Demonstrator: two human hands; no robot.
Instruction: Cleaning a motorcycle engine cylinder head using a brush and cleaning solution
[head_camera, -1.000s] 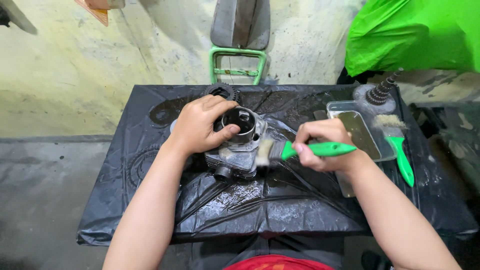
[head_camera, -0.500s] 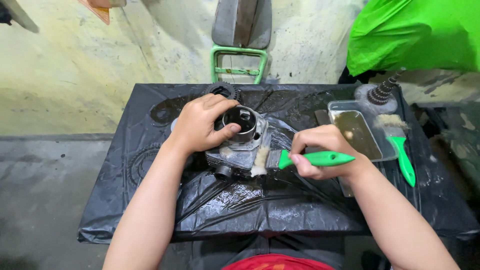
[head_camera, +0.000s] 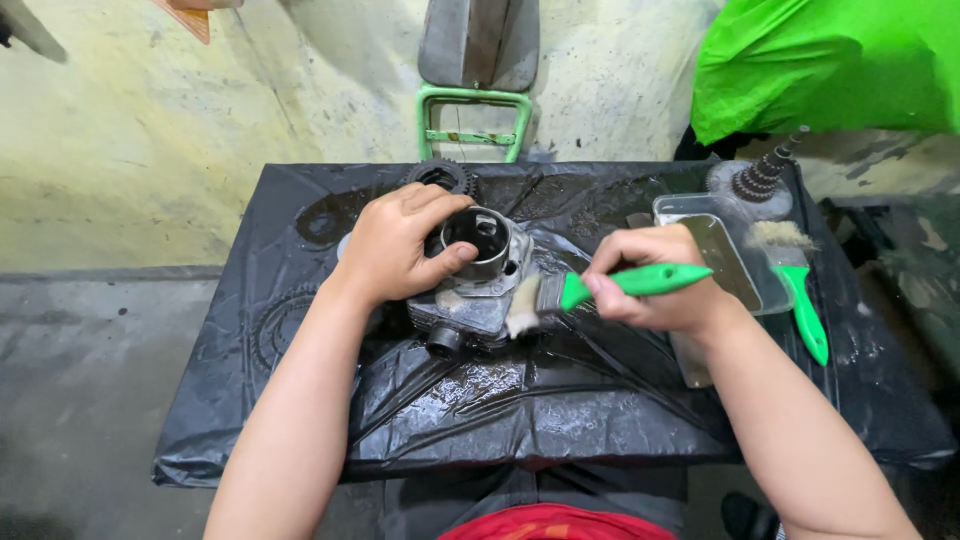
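With our left hand (head_camera: 395, 250) clamped on the engine cylinder (head_camera: 475, 275) and our right hand (head_camera: 650, 292) gripping the green brush (head_camera: 600, 290), the oily part could slip on the desk's (head_camera: 250, 420) slick plastic.

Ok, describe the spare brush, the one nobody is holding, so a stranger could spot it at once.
Start at the table draped in black plastic sheet and go to its right side, where a clear shallow tray sits. The spare brush lies along the tray's right edge, pale bristles toward the wall, green handle toward the person. Unlike the matching green-handled brush in the right hand, it rests untouched.
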